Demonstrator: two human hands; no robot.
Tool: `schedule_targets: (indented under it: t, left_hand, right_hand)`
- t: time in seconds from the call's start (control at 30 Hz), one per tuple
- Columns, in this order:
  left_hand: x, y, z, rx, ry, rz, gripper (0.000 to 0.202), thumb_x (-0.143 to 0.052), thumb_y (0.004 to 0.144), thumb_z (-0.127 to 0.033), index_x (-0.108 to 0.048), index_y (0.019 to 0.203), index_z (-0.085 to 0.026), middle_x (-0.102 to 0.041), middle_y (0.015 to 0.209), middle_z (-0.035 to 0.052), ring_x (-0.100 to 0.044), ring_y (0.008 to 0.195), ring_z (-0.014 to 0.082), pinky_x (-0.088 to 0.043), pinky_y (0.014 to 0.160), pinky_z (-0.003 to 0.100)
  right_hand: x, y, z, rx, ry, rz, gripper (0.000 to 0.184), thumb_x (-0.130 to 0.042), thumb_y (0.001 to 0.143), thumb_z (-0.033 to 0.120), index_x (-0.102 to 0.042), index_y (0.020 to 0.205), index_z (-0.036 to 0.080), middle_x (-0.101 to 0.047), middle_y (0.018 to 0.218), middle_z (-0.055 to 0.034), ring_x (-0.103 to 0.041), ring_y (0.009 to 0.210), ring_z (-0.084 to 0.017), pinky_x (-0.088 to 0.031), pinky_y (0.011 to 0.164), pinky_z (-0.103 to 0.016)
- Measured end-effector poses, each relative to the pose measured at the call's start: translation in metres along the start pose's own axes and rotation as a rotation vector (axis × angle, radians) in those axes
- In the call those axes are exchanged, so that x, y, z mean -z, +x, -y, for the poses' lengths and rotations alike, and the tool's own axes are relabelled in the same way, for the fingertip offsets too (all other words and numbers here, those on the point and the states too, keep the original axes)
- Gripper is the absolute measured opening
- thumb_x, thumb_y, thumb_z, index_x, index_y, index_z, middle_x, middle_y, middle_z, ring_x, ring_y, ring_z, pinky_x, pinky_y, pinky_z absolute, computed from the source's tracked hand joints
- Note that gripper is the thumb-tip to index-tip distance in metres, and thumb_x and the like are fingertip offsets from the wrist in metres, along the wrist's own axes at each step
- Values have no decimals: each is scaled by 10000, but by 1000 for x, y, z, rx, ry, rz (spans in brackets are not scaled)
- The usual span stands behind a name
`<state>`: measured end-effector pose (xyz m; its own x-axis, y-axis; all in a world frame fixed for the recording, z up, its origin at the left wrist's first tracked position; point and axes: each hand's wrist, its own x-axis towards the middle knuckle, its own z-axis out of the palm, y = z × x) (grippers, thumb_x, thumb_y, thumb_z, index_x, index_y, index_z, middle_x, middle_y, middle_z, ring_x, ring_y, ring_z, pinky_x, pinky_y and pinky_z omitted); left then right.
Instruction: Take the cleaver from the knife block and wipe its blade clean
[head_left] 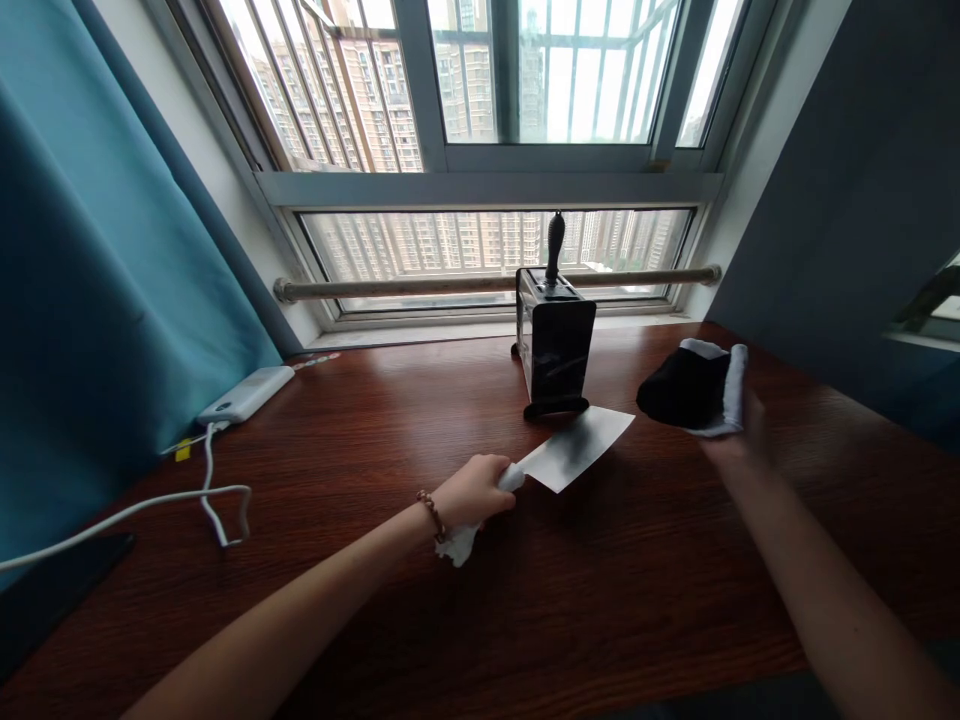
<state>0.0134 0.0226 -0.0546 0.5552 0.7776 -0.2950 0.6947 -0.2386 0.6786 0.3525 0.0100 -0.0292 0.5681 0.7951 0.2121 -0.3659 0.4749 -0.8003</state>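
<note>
My left hand (471,490) is wrapped round the white handle of a cleaver (581,448). The broad blade points away to the right, with a dark shadow or reflection across it. A crumpled white tissue (458,545) shows beneath that hand, at the wrist. To the right, my right hand (736,432), partly blurred and hidden, grips a black cloth with a white edge (686,388) above the table. Just beyond the blade stands a black knife block (561,352) with clear sides. One dark-handled tool (555,245) sticks up from its top; its kind is hidden.
The reddish-brown wooden table (360,420) reaches to the window sill. At the left lie a white power strip (247,394) and its looping white cable (208,490). A blue curtain (112,230) hangs there. A rail (420,287) crosses the window behind the block.
</note>
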Motion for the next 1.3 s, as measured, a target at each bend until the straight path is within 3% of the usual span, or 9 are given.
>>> schedule_targets:
  t: [0.1, 0.17, 0.2, 0.23, 0.3, 0.5, 0.8, 1.03, 1.3]
  left_hand:
    - [-3, -1, -5, -21, 62, -44, 178, -504, 633, -253, -550, 761, -138, -567, 687, 22, -513, 556, 130, -333, 462, 219]
    - [-4, -1, -7, -40, 102, -61, 174, -515, 635, -263, -568, 743, -136, -568, 673, 20, -512, 575, 131, -323, 484, 222]
    - [-4, -1, -7, -49, 122, -66, 177, -523, 635, -268, -576, 738, -134, -569, 667, 19, -508, 580, 131, -316, 491, 224]
    - [-5, -1, -8, -57, 141, -70, 179, -531, 634, -272, -583, 733, -133, -569, 661, 19, -504, 581, 131, -309, 497, 226]
    - [-5, -1, -8, -74, 180, -75, 174, -546, 631, -279, -588, 714, -133, -567, 648, 17, -489, 574, 128, -295, 503, 230]
    - [-8, -3, -9, -142, 258, -91, 224, -567, 676, -353, -600, 736, -140, -597, 684, 27, -480, 588, 131, -281, 531, 234]
    - [-6, -5, -10, -194, 296, -62, 301, -577, 710, -426, -634, 811, -147, -636, 755, 44, -517, 623, 141, -309, 553, 224]
    - [-9, -5, -10, -194, 308, -103, 242, -528, 739, -383, -573, 736, -146, -588, 692, 28, -465, 590, 122, -282, 546, 224]
    - [-10, -3, -9, -163, 278, -102, 220, -545, 709, -367, -578, 708, -150, -545, 648, 4, -428, 577, 113, -248, 524, 230]
  right_hand:
    - [-10, -25, -11, 171, -373, -14, 349, -555, 857, 470, -591, 719, 152, -542, 638, -23, -544, 596, -163, -412, 452, -232]
    - [-21, -50, -21, 271, -802, 284, 392, -487, 911, 453, -559, 669, 153, -485, 549, -7, -479, 493, -146, -357, 418, -241]
    - [-27, -63, -26, 332, -955, 520, 356, -456, 933, 415, -603, 753, 145, -557, 628, -31, -534, 565, -173, -415, 491, -266]
    - [-33, -76, -31, 402, -1053, 795, 308, -440, 945, 367, -639, 916, 134, -634, 855, -75, -594, 777, -225, -474, 670, -321]
    - [-42, -98, -39, 468, -1150, 1128, 315, -429, 953, 309, -614, 1112, 110, -599, 1126, -108, -517, 1079, -293, -410, 928, -413]
    - [-49, -113, -42, 389, -1081, 1378, 378, -424, 959, 266, -504, 1296, 115, -464, 1328, -69, -361, 1264, -221, -279, 1080, -343]
    - [-50, -107, -38, 262, -990, 1440, 333, -470, 949, 230, -538, 1266, 156, -459, 1333, -54, -367, 1264, -180, -259, 1087, -304]
    - [-45, -100, -47, 282, -963, 1429, 324, -522, 930, 264, -567, 1242, 187, -481, 1313, -41, -399, 1241, -194, -282, 1080, -326]
    - [-34, -84, -50, 404, -1281, 1115, 315, -512, 926, 324, -610, 1179, 164, -558, 1220, -64, -470, 1165, -246, -378, 1008, -390]
